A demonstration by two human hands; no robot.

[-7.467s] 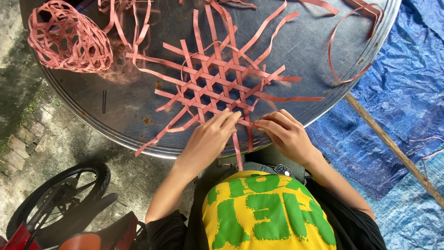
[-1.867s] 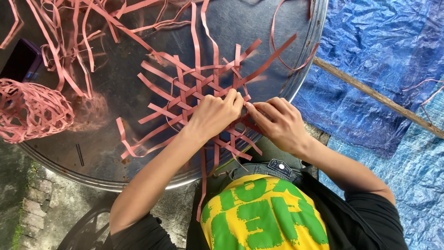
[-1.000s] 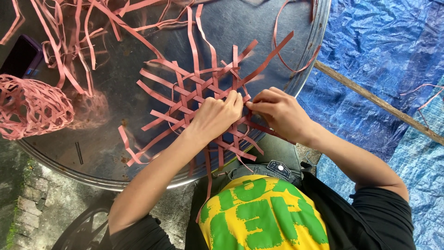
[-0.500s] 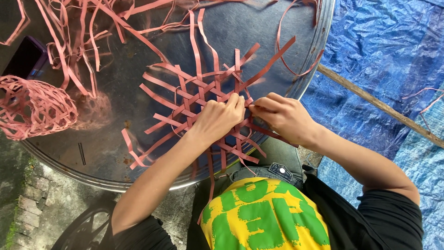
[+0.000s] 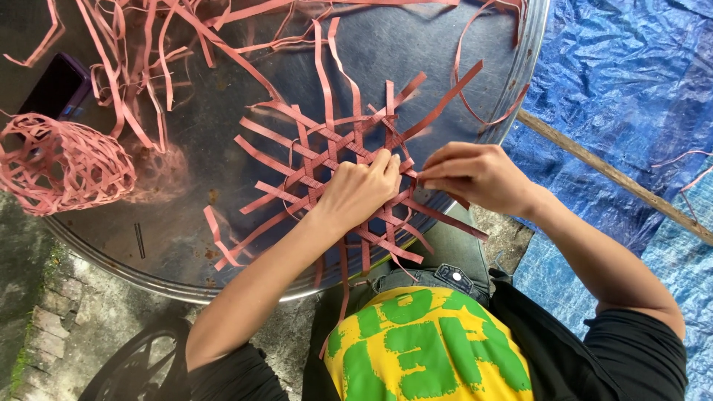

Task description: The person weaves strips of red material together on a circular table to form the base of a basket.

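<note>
A flat open lattice of woven pink strips (image 5: 327, 160) lies on a round metal table (image 5: 186, 267). My left hand (image 5: 360, 189) rests palm down on the lattice's near middle, fingers pressing the crossed strips. My right hand (image 5: 475, 174) is just to its right at the lattice's edge, fingertips pinched on a pink strip (image 5: 427, 178). Strip ends stick out over the table's near rim towards my lap.
A finished pink woven ball-like basket (image 5: 63, 163) sits at the table's left edge. Loose pink strips (image 5: 141, 52) pile at the far left, beside a dark phone (image 5: 56, 85). A blue tarp (image 5: 631, 82) with a wooden stick (image 5: 616, 174) covers the ground right. A wheel (image 5: 137, 364) is lower left.
Both hands have stayed on the lattice's near edge. The right hand has shifted slightly right and now pinches a strip end; the view has drifted a little.
</note>
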